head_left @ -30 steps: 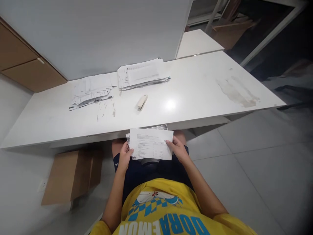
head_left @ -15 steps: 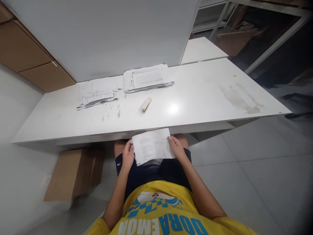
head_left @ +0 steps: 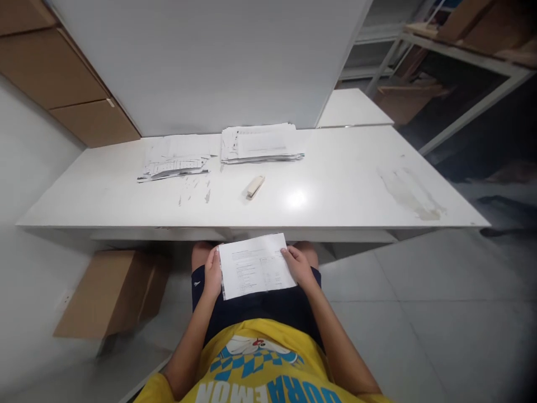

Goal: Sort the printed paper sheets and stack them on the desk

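Over my lap, just below the desk's front edge, I hold printed paper sheets (head_left: 258,268). My left hand (head_left: 213,273) grips their left edge, fingers mostly hidden behind. At the right edge, my right hand (head_left: 297,264) pinches them with the thumb on top. The top sheet carries lines of small print, too small to read. On the desk in front of me lies a pale beige stapler (head_left: 255,187). Behind it sits a thick stack of papers (head_left: 264,144), with a looser paper stack (head_left: 174,158) to its left.
The white desk (head_left: 344,190) has dark scuffs and a stained patch toward its right end. A grey-white panel (head_left: 235,61) rises behind it. Cardboard boxes (head_left: 79,78) stand at the back left; another cardboard box (head_left: 96,291) is under the desk. Metal shelving (head_left: 461,56) stands at right.
The view has tilted and shifted slightly. The sheets in my hands now lie flatter and straighter, the lower edge less curled. Both hands keep their hold; the stapler and stacks stay on the desk.
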The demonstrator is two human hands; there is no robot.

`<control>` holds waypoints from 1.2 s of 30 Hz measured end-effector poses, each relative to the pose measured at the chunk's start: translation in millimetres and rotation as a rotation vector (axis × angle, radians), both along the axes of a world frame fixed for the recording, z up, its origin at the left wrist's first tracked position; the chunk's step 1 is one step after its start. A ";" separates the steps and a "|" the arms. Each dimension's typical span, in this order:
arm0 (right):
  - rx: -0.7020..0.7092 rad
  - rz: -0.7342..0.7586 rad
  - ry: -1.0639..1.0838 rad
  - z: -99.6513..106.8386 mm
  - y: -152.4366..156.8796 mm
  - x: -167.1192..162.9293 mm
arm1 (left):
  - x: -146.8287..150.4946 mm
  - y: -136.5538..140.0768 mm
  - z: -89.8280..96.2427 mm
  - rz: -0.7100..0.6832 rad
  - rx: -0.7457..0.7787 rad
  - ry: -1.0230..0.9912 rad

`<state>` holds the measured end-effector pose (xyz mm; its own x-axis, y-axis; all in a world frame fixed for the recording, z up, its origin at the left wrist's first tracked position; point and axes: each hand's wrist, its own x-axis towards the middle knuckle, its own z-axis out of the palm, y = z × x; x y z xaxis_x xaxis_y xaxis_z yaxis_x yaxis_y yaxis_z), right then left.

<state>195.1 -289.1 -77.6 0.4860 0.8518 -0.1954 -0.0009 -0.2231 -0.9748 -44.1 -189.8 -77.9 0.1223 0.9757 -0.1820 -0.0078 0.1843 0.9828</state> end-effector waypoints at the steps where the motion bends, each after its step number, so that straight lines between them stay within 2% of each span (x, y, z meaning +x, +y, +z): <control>1: -0.001 0.003 0.006 -2.0 -0.4 -1.5 | -0.4 -1.7 -1.0 -0.001 0.006 0.002; 7: -0.016 0.007 0.020 -10.0 -4.9 -7.7 | -1.5 -9.6 -6.2 -0.034 0.018 -0.005; 12: -0.019 -0.005 -0.021 -2.0 -8.2 -7.6 | -1.1 -7.9 -3.4 -0.007 0.033 0.048; 15: -0.011 0.003 -0.040 7.0 -7.4 -6.4 | -1.5 -3.1 12.3 -0.002 0.100 0.151; 19: 0.010 -0.035 -0.121 23.4 1.1 -2.5 | -1.5 11.6 49.3 -0.040 0.279 0.316; 22: 0.050 -0.055 -0.208 37.7 17.7 5.0 | 5.7 40.8 73.5 -0.126 0.482 0.496; 25: 0.106 -0.092 -0.368 50.1 44.7 17.3 | 26.0 90.1 85.4 -0.209 0.645 0.716; 28: 0.125 -0.148 -0.630 54.5 74.4 30.7 | 52.8 140.1 84.8 -0.276 0.705 0.975; 30: 0.118 -0.179 -0.788 51.3 89.0 37.5 | 66.8 163.3 80.2 -0.325 0.753 1.073; 32: 0.109 -0.197 -0.871 44.7 96.8 41.5 | 74.5 177.7 75.5 -0.388 0.808 1.097; 36: 0.106 -0.213 -0.903 33.3 97.7 42.9 | 76.6 193.6 72.7 -0.499 0.869 1.080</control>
